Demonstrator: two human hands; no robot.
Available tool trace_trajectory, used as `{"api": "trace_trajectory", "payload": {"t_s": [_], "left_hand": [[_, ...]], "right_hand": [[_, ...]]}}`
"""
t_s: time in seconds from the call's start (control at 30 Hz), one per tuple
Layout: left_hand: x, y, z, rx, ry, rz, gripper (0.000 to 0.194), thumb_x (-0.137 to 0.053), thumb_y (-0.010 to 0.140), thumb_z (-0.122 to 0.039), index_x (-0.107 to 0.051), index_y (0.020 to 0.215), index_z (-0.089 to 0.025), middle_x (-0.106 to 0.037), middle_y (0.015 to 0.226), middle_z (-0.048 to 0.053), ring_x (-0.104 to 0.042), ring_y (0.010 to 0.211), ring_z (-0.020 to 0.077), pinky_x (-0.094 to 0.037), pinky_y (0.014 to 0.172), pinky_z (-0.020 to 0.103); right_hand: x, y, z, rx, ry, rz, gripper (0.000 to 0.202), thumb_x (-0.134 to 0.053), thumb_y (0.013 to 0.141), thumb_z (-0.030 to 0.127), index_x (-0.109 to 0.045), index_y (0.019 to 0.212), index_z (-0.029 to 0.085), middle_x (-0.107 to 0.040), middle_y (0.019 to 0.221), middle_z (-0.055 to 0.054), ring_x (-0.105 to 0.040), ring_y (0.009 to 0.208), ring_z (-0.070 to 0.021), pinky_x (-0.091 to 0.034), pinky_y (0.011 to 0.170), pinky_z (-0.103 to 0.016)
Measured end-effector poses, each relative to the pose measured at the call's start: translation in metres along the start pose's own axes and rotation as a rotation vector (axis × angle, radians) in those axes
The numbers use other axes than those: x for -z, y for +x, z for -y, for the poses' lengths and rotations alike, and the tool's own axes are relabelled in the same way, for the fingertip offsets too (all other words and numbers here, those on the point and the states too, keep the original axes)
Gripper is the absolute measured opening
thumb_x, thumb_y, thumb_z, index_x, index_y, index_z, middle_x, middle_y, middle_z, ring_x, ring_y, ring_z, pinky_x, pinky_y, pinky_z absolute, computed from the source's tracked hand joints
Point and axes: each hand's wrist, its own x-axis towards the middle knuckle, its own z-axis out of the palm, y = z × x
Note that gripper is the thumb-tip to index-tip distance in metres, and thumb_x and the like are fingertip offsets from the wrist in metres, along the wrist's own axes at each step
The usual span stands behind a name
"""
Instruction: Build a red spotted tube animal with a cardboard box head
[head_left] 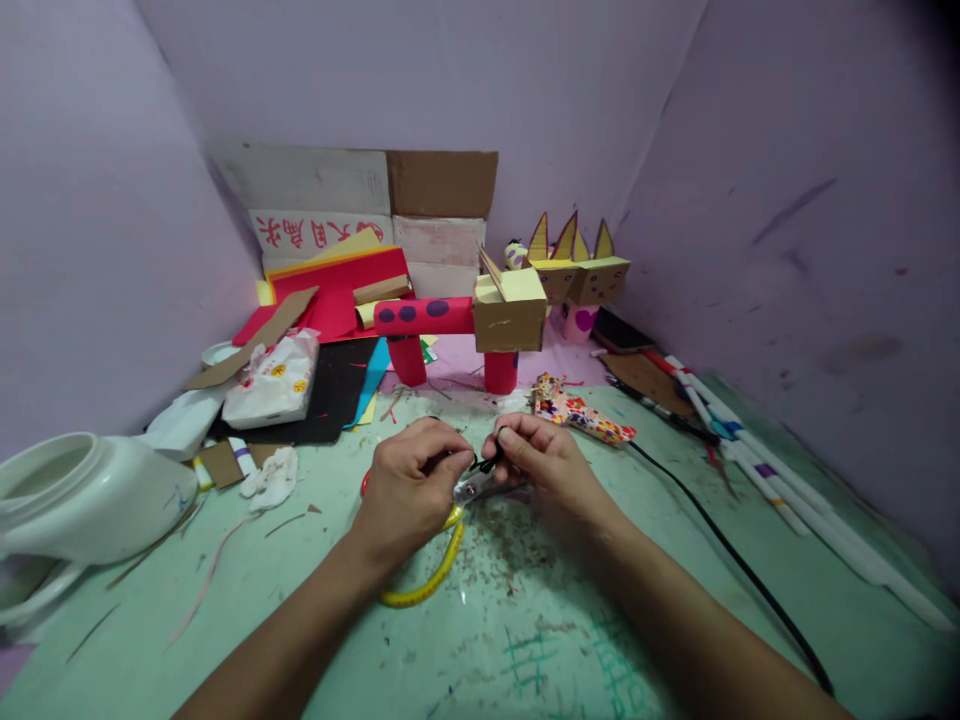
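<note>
Between my two hands is a small length of thin black cord [488, 464]. My left hand [411, 474] pinches one side of it, thumb against forefinger. My right hand [553, 462] is closed on the other side, also between thumb and fingers. Just beneath them on the table lies a pair of scissors [471, 490], its metal pivot showing and its handles mostly hidden by my left hand. A curved yellow measuring tape [429, 592] lies near my left wrist. Behind my hands stands a cardboard animal with a red spotted body [424, 316] and a box head [510, 325].
On the right, a flower-patterned glue gun [581, 412] trails a black cable [720, 520] beside long white tubes [817, 520]. A white ceramic pot [90, 495] stands left, near a tissue pack [274, 385]. Cardboard cat figures [600, 280] stand behind. Brown scraps [510, 545] litter the green tabletop.
</note>
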Motion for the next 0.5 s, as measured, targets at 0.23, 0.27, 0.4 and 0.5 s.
{"api": "trace_trajectory", "payload": {"t_s": [0.23, 0.27, 0.4, 0.5], "left_hand": [[-0.0022, -0.0012, 0.0000, 0.034, -0.050, -0.004, 0.013, -0.060, 0.074, -0.008, -0.070, 0.071, -0.016, -0.065, 0.066, 0.001, -0.059, 0.063, 0.0105, -0.044, 0.058, 0.022], [-0.0024, -0.0015, 0.0000, 0.030, -0.051, -0.006, 0.013, -0.060, 0.074, -0.008, -0.070, 0.073, -0.016, -0.065, 0.068, 0.001, -0.059, 0.064, 0.0105, -0.045, 0.058, 0.022], [-0.0039, -0.0031, -0.0001, 0.038, -0.009, 0.003, 0.011, -0.061, 0.072, -0.007, -0.068, 0.070, -0.015, -0.063, 0.066, 0.000, -0.057, 0.061, 0.0095, -0.044, 0.057, 0.021], [-0.0052, -0.0041, -0.0002, 0.053, 0.032, 0.006, 0.010, -0.061, 0.071, -0.008, -0.063, 0.065, -0.016, -0.060, 0.063, -0.002, -0.054, 0.058, 0.0086, -0.041, 0.055, 0.021]], "right_hand": [[-0.0036, 0.0016, -0.0037, -0.005, -0.105, -0.011, 0.027, -0.067, 0.066, 0.041, -0.057, 0.070, 0.016, -0.057, 0.054, 0.004, -0.048, 0.041, -0.0051, -0.030, 0.039, -0.016], [-0.0037, 0.0014, -0.0041, -0.011, -0.122, -0.013, 0.026, -0.066, 0.067, 0.041, -0.058, 0.071, 0.016, -0.056, 0.050, 0.004, -0.047, 0.041, -0.0056, -0.029, 0.039, -0.016], [-0.0050, 0.0006, -0.0051, -0.041, -0.156, 0.001, 0.026, -0.064, 0.067, 0.041, -0.056, 0.073, 0.017, -0.055, 0.046, 0.004, -0.049, 0.041, -0.0080, -0.029, 0.039, -0.017], [-0.0085, -0.0004, -0.0051, -0.048, -0.183, 0.022, 0.026, -0.064, 0.065, 0.040, -0.054, 0.071, 0.017, -0.053, 0.047, 0.005, -0.048, 0.039, -0.0078, -0.029, 0.039, -0.018]]}}
